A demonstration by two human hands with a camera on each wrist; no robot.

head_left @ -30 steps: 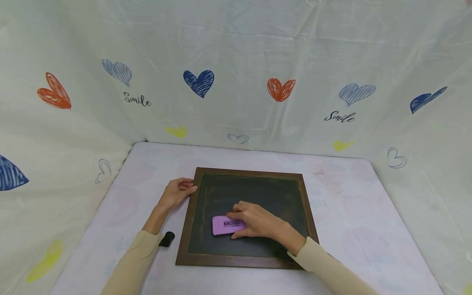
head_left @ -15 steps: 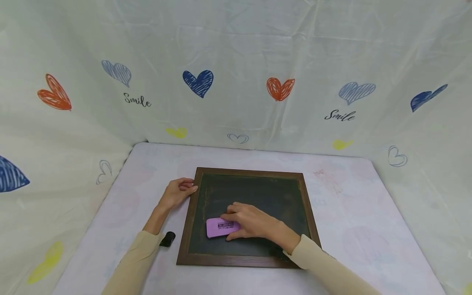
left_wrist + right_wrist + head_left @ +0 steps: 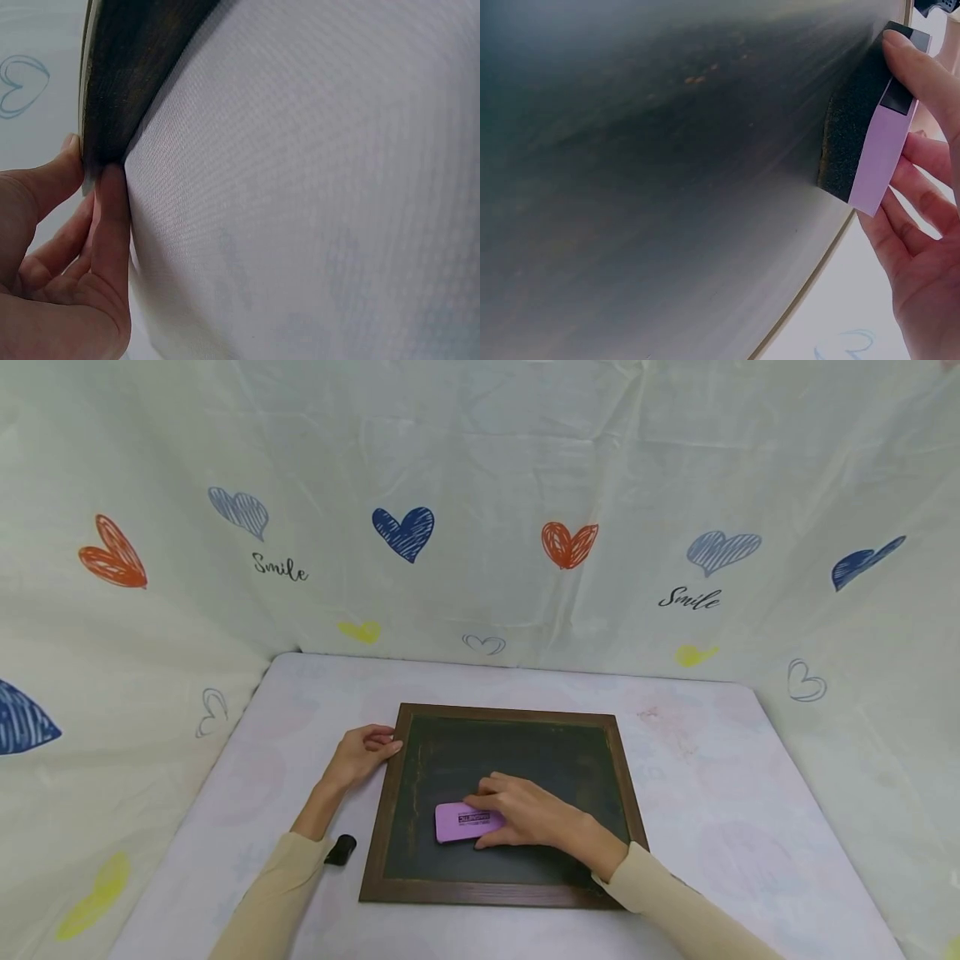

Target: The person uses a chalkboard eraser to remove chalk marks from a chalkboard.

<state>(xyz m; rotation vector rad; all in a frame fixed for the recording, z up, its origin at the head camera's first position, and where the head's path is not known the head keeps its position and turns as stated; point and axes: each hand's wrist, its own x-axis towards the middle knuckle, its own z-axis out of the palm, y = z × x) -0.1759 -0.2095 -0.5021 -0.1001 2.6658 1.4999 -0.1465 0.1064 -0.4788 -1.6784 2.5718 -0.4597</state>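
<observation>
Eraser (image 3: 467,821) has shifted right across the board (image 3: 525,760) since half a second ago, back toward centre-left. One eraser, one board, one small black cap (image 3: 340,849) on the table (image 3: 712,793). Right hand (image 3: 525,814) grips the eraser, fingers curled over its top, dark pad flat on the slate. Left hand (image 3: 360,752) pinches the board's left frame edge, thumb and fingers pressed to it. Two beige sleeves. Backdrop sheet (image 3: 480,485) printed with hearts.

An eraser (image 3: 468,821) lies on the chalkboard (image 3: 555,752), a cap (image 3: 340,849) left of it.
</observation>
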